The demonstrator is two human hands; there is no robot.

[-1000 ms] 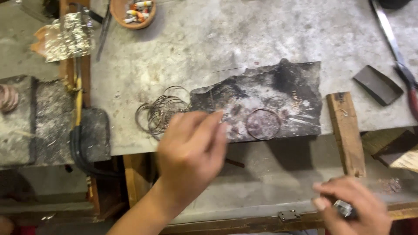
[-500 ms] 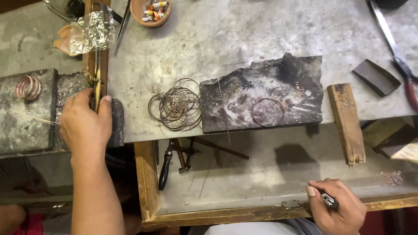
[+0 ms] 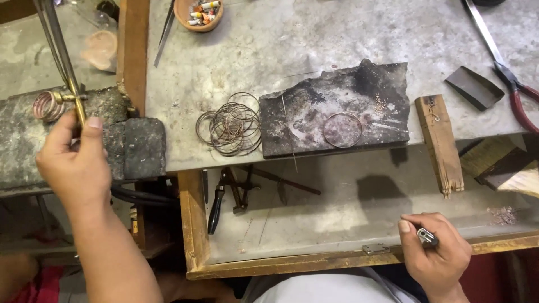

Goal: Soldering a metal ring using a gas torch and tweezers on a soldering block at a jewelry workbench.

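While my left hand [image 3: 73, 163] grips a thin brass-coloured metal torch tube [image 3: 72, 95] over the dark stone block [image 3: 120, 146] at the left, my right hand [image 3: 435, 252] is closed around a small silver lighter [image 3: 427, 238] near the edge of the open wooden drawer [image 3: 193, 224]. One thin copper-coloured wire bangle [image 3: 342, 129] lies flat on the charred, blackened soldering slab [image 3: 337, 106] on the grey table [image 3: 292, 39]. Just beside the slab sits a loose pile of wire bangles [image 3: 229, 123]. I judge most bangles are yet to be worked; no flame shows.
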